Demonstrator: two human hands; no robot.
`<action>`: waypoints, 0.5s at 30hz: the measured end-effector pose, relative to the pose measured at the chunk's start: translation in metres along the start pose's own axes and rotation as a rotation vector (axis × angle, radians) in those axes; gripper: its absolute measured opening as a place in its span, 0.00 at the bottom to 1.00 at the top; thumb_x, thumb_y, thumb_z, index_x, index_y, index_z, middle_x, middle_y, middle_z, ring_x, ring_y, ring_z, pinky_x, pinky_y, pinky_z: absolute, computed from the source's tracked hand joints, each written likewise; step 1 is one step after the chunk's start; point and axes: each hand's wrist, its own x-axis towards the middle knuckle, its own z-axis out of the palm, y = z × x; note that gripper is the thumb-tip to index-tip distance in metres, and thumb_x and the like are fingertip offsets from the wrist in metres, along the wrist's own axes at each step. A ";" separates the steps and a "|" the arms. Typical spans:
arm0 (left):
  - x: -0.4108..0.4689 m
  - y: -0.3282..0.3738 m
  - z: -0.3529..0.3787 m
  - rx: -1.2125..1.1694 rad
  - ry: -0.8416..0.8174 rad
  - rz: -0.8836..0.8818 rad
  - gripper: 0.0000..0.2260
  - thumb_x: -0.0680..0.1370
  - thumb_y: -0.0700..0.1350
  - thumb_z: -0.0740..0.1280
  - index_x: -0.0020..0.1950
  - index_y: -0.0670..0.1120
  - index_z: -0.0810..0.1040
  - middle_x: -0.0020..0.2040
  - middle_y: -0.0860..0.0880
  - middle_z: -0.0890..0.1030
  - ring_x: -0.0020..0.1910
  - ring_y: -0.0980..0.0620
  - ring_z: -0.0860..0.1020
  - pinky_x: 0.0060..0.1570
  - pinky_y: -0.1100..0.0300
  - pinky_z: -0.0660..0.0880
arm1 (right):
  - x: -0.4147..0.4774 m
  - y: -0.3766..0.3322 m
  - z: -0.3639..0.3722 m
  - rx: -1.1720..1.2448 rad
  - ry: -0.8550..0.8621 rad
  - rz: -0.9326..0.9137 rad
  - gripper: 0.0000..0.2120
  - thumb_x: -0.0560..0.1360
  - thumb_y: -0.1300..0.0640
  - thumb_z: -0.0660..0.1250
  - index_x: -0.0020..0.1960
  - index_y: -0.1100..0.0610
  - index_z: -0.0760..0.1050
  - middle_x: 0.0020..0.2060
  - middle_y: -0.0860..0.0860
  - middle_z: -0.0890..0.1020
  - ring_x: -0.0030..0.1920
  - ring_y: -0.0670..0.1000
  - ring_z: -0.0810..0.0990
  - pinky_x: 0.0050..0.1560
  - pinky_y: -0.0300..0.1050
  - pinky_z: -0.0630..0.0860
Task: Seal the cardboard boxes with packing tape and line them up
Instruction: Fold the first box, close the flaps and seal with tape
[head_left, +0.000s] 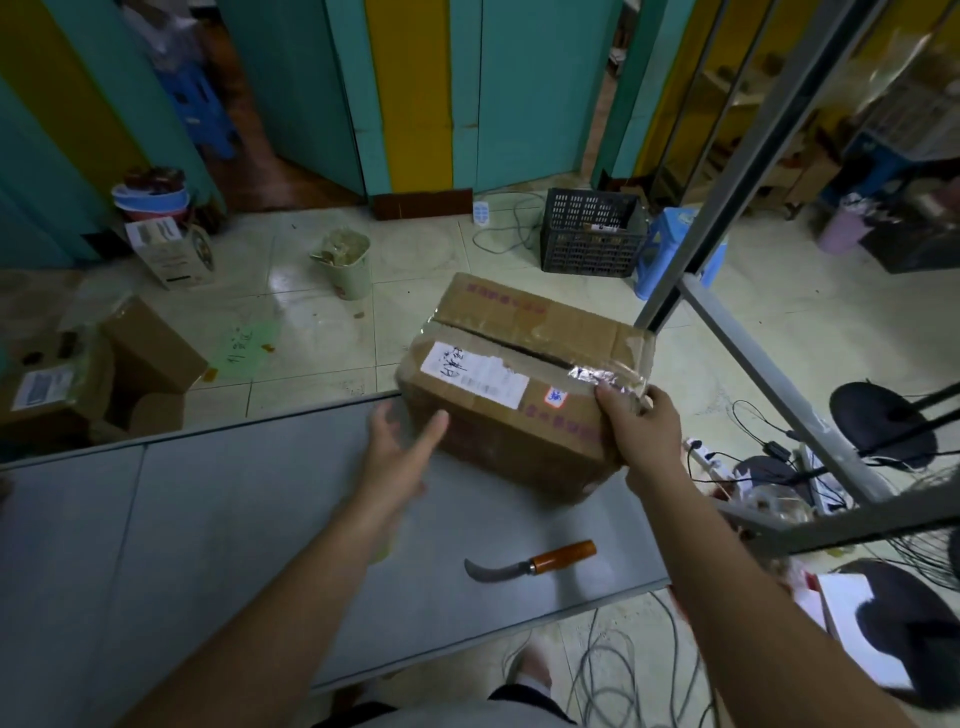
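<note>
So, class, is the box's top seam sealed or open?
Open: a dark gap shows between the cardboard box flaps, beside crumpled tape.

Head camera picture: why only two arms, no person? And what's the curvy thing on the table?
The camera sits on the person's head, looking down, so you see only their arms. The right hand grips a corner of a brown cardboard box with a white label, beside crinkly clear tape. The left hand is open next to the box; it is blurred, so touching is unclear. The box stands on a grey table. The curvy thing is a knife with a hooked blade and orange wooden handle, lying there unheld.
</note>
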 end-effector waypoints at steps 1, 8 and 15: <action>-0.007 0.000 0.013 -0.048 -0.046 -0.029 0.43 0.73 0.65 0.77 0.82 0.61 0.58 0.78 0.56 0.68 0.72 0.52 0.72 0.56 0.41 0.81 | -0.011 0.003 0.002 0.067 -0.048 0.036 0.42 0.73 0.44 0.79 0.79 0.53 0.63 0.69 0.53 0.76 0.61 0.57 0.81 0.50 0.55 0.85; 0.012 0.015 0.045 -0.105 -0.104 0.025 0.47 0.76 0.53 0.80 0.83 0.68 0.51 0.72 0.59 0.78 0.68 0.51 0.79 0.63 0.40 0.79 | -0.055 0.033 0.009 0.088 -0.221 -0.122 0.49 0.67 0.44 0.83 0.77 0.34 0.56 0.67 0.39 0.73 0.64 0.43 0.77 0.51 0.48 0.84; 0.046 0.038 0.017 0.040 -0.249 0.053 0.32 0.80 0.44 0.76 0.76 0.68 0.68 0.61 0.64 0.83 0.63 0.50 0.82 0.57 0.33 0.80 | -0.041 0.026 -0.014 -0.069 -0.115 -0.143 0.50 0.68 0.30 0.76 0.82 0.41 0.57 0.78 0.49 0.67 0.72 0.52 0.72 0.69 0.58 0.74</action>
